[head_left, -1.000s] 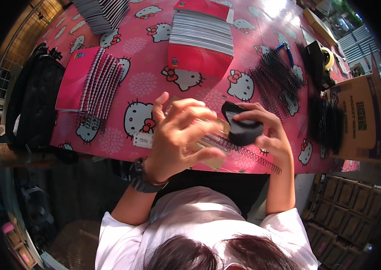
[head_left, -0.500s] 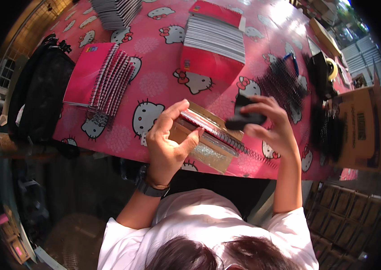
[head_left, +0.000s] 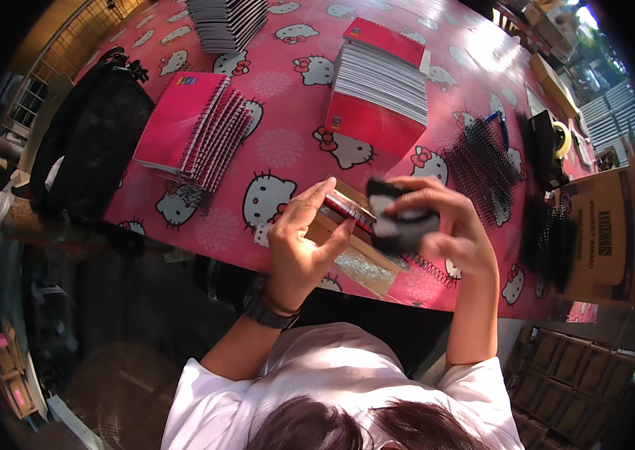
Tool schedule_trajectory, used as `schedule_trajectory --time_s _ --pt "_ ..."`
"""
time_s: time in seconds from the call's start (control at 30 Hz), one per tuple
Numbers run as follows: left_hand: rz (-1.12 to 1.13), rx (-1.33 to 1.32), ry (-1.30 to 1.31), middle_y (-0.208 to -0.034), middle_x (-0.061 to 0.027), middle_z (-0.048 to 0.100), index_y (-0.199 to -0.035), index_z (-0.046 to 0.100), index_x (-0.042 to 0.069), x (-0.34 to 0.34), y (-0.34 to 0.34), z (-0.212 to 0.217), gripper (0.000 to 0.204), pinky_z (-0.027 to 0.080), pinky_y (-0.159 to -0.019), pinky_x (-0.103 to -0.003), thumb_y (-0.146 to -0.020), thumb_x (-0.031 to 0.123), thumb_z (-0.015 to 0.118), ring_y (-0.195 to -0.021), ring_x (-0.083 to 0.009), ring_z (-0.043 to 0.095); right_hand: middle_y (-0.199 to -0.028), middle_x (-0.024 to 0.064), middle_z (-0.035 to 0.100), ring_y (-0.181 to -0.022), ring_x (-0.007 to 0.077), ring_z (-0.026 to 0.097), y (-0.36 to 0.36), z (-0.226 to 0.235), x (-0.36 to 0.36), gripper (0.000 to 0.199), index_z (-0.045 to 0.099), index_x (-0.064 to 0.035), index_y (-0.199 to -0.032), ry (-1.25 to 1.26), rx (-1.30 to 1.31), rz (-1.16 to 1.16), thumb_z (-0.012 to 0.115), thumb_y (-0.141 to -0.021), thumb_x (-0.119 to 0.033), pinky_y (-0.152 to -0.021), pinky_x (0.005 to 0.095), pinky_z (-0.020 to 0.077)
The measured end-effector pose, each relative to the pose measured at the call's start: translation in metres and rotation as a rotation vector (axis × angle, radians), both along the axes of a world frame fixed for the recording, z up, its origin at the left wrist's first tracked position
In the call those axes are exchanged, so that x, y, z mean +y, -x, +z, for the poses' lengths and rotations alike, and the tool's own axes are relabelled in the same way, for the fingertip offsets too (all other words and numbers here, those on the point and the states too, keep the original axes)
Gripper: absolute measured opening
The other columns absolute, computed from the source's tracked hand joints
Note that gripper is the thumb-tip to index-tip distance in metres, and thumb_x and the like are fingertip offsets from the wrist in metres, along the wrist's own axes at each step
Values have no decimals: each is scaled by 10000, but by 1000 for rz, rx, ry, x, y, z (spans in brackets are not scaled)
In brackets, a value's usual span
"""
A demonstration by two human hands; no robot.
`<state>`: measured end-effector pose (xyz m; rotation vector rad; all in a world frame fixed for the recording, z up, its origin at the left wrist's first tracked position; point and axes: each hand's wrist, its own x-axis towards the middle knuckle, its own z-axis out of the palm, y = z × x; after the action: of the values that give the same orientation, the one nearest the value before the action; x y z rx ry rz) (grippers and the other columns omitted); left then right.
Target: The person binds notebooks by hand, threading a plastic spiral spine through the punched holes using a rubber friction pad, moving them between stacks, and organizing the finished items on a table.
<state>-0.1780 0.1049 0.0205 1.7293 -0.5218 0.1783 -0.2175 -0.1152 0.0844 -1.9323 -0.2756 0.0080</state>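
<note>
Pink tablecloth (head_left: 287, 142): cartoon-cat print, covers the whole work surface.
Left hand (head_left: 299, 247): closed on a notebook (head_left: 347, 217), thumb on top, fingers curled underneath; a black wristband sits at the wrist.
Notebook position: lifted at the near table edge, tilted, brown cover facing down toward the person, red spine edge uppermost.
Right hand (head_left: 445, 225): clamped around a black tool (head_left: 400, 221), fingers wrapped over its top.
Black tool position: touching the far end of the notebook, just above the table edge; its exact kind cannot be told.
Spiral coil (head_left: 430, 266): lies on the cloth just below the right hand.
Stack of red notebooks (head_left: 374, 97): centre of table, well apart from the hands.
Bound pink notebooks (head_left: 197, 131): fanned stack, left of centre.
Black binding coils (head_left: 483, 169): loose pile, right of the hands.
Cardboard box (head_left: 606, 232): far right edge.
Black bag (head_left: 92, 150): far left edge.
</note>
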Motion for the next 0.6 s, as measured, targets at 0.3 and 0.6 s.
schedule_trajectory --time_s 0.3,0.6 --pt "-89 -193 -110 -1163 -151 654 -1187 649 21 6 -18 7 336 493 -890 -327 -851 29 651 -1004 -257 638 -1223 144 595 -1188 317 480 14 -22 -2 551 655 -85 -1138 620 -315 -374 825 -685 -350 -987 444 399" --pt "-375 -151 63 -855 -88 684 -862 703 5 -18 -13 62 177 498 -692 -279 -711 -44 781 -792 -166 632 -980 136 641 -859 292 621 59 16 48 514 562 -8 -1250 306 -337 -353 657 -748 39 -724 376 514"
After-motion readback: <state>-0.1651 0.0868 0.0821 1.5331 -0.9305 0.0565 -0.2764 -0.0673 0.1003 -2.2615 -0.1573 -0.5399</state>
